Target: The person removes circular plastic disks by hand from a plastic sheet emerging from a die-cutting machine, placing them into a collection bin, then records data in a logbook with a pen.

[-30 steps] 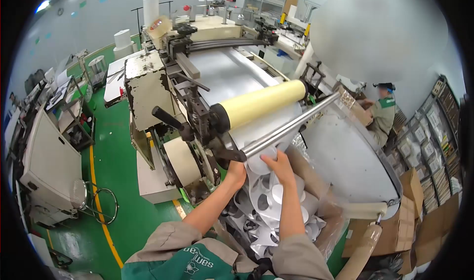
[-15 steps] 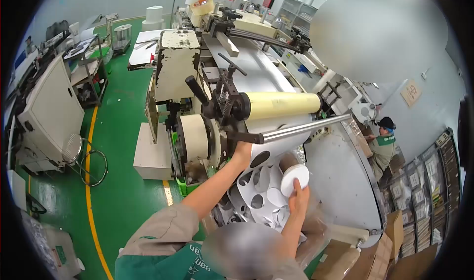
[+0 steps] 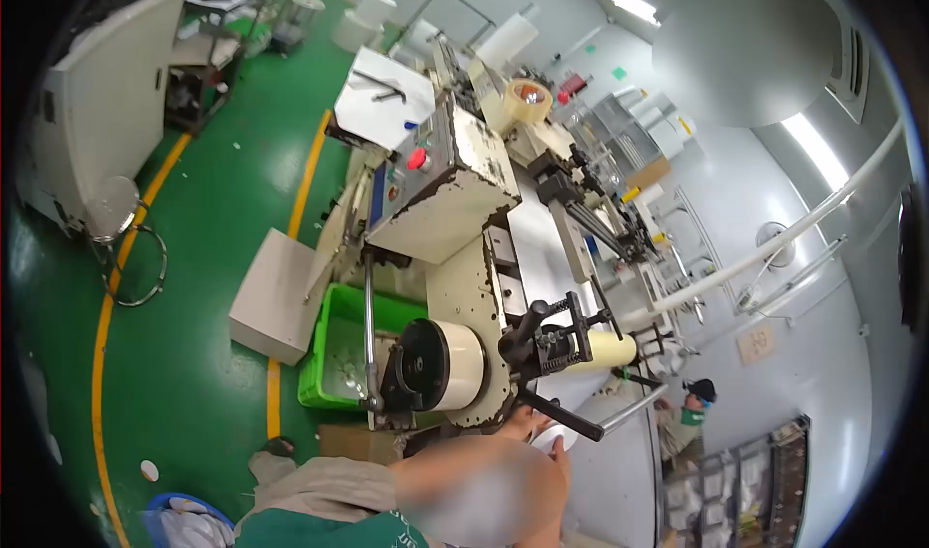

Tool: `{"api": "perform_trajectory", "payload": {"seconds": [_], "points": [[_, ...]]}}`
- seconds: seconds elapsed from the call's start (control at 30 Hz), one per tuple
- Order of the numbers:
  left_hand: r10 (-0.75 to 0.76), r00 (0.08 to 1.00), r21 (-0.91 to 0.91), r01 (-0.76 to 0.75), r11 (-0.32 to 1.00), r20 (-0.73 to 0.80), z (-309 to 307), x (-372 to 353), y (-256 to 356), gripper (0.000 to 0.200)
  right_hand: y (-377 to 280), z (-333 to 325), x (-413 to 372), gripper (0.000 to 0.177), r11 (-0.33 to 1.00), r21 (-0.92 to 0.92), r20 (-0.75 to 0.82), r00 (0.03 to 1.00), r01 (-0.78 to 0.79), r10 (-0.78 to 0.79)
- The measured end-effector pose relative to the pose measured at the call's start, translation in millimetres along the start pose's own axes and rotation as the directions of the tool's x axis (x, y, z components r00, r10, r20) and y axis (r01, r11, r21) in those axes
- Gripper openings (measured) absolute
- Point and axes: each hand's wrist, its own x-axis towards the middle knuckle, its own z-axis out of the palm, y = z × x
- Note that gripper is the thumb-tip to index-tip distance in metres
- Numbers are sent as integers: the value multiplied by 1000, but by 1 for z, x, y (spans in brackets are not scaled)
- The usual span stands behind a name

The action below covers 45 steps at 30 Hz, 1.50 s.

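Observation:
At the lower middle, my right hand is closed on a round white disc piece, its thumb along the edge. How thick the piece is cannot be made out. My left hand is right beside it, under the machine's front bar; its fingers are mostly hidden. Above the hands are a black clamp with a handle and a pale yellow roller. A steel bar runs to the right of them. White sheet material passes below the roller.
A cream machine housing with a red button stands ahead. Left of it are a green crate, a pale box and a stool. A blue-rimmed bin is at lower left. A co-worker is at right.
My view has swung left and tilted, so the machine's side and green crate show more. My right hand, with the white disc piece, has come up close to my left hand.

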Motion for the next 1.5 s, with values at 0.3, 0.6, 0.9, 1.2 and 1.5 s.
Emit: {"api": "perform_trajectory", "payload": {"seconds": [0.3, 0.6, 0.9, 1.2, 1.5], "points": [[-45, 975, 167, 83, 982, -216, 8, 11, 10, 28, -22, -45, -72, 40, 976, 120, -339, 932, 179, -129], [141, 979, 200, -110, 974, -150, 20, 5, -19, 19, -44, 25, -32, 35, 871, -399, 7, 951, 287, -310], [1, 995, 181, 18, 983, -103, 14, -27, -15, 37, -10, -29, -20, 45, 958, 202, 14, 977, 205, -212], [110, 987, -67, -118, 991, -120, 25, 13, 21, 34, 142, -270, -129, 63, 595, -725, -399, 916, -348, 51], [11, 998, 123, -2, 992, -69, 33, -14, -8, 39, 82, -362, -227, 53, 48, -835, -551, 833, -549, -52]]}}
